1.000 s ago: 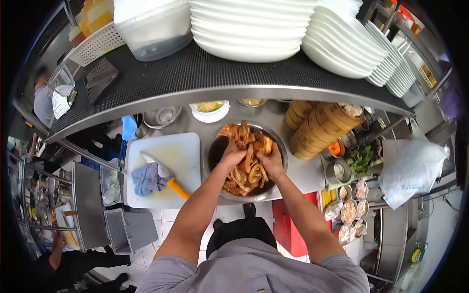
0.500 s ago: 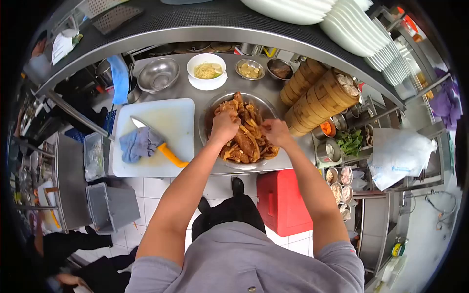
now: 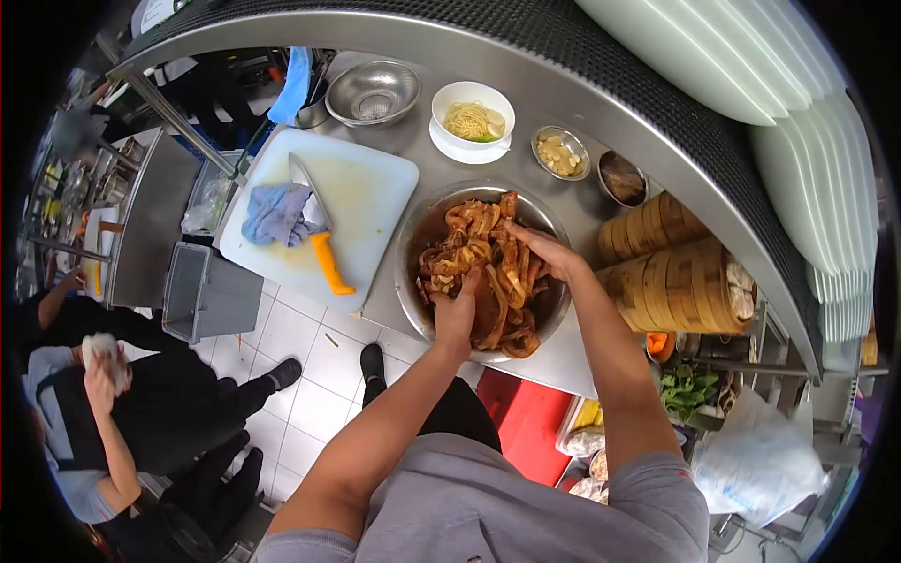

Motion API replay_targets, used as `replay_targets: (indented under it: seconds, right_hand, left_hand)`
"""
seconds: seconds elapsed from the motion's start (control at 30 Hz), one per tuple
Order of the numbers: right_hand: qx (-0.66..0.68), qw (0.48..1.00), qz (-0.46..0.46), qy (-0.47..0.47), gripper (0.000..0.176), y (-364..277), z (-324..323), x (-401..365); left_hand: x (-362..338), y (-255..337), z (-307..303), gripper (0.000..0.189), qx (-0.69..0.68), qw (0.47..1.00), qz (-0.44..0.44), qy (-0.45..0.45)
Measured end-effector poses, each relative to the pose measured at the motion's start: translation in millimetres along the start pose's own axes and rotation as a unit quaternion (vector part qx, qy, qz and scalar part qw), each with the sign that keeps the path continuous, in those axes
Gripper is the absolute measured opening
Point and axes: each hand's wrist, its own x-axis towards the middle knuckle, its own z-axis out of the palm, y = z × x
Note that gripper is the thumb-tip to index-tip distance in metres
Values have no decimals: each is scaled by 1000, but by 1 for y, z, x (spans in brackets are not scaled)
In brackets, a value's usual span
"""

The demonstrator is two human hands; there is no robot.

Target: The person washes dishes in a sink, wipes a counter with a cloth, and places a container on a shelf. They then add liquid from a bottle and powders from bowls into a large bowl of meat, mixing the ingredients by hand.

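A metal bowl (image 3: 410,305) on the steel counter is full of strips and chunks of brown, sauce-coated meat (image 3: 488,305). My left hand (image 3: 454,317) reaches into the near left part of the meat, thumb and index finger apart, the other fingers partly hidden. At the bowl's right side, my right hand (image 3: 552,253) lies with fingers stretched out against the meat. To the left is a white cutting board (image 3: 375,202), bearing a knife with an orange handle (image 3: 328,263) and a crumpled blue-grey cloth (image 3: 277,214).
Behind the bowl stand a noodle bowl (image 3: 474,124), a small dish of pale slices (image 3: 560,153) and a metal colander (image 3: 374,94). Bamboo steamers (image 3: 671,291) rise at the right, below a shelf with white plates (image 3: 798,169). Another person (image 3: 103,403) stands at lower left.
My head view has turned, so the counter appears tilted. My left hand has shifted to the near side of the meat; my right hand's fingers have straightened against it.
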Motion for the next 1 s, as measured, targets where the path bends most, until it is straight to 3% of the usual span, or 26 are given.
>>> replay_targets:
  seconds: [0.03, 0.13, 0.17, 0.23, 0.3, 0.4, 0.5, 0.6, 0.77, 0.87, 0.9, 1.0]
  right_hand:
    - [6, 999, -7, -31, 125, -2, -3, 2]
    - [28, 992, -29, -120, 118, -2, -1, 0]
    - [98, 970, -37, -220, 107, -1, 0, -2]
    - [72, 988, -31, -131, 92, 13, 0, 3]
    - [109, 977, -58, -172, 93, 14, 3, -5]
    - [118, 984, -85, -104, 106, 7, 9, -29]
    - [199, 968, -136, -75, 108, 22, 14, -20]
    - [182, 969, -161, -47, 110, 11, 13, -40]
    - [225, 954, -186, 70, 90, -12, 34, -80]
    - [202, 935, -257, 135, 84, -13, 39, -72]
    - [180, 926, -287, 169, 72, -6, 35, -57]
    - [202, 911, -299, 200, 58, -33, 48, -92]
  left_hand:
    - [9, -1, 1, 80, -31, 998, 25, -38]
    - [36, -1, 0, 73, -67, 995, -10, -76]
    - [44, -5, 2, 65, -92, 992, 20, -86]
    - [40, 3, 4, 63, -78, 992, 4, -95]
    - [54, -2, -9, 59, -78, 988, -17, -131]
    - [40, 10, -1, 58, -109, 983, -13, -145]
    - [43, 13, 3, 58, -71, 985, -3, -156]
    - [36, 25, 12, 51, -67, 988, 14, -139]
    - [62, 20, 27, 45, -45, 988, 120, -89]
    - [60, 31, 35, 43, -30, 982, 170, -70]
    - [57, 35, 38, 43, -30, 979, 187, -72]
    - [44, 45, 46, 39, -22, 969, 236, -73]
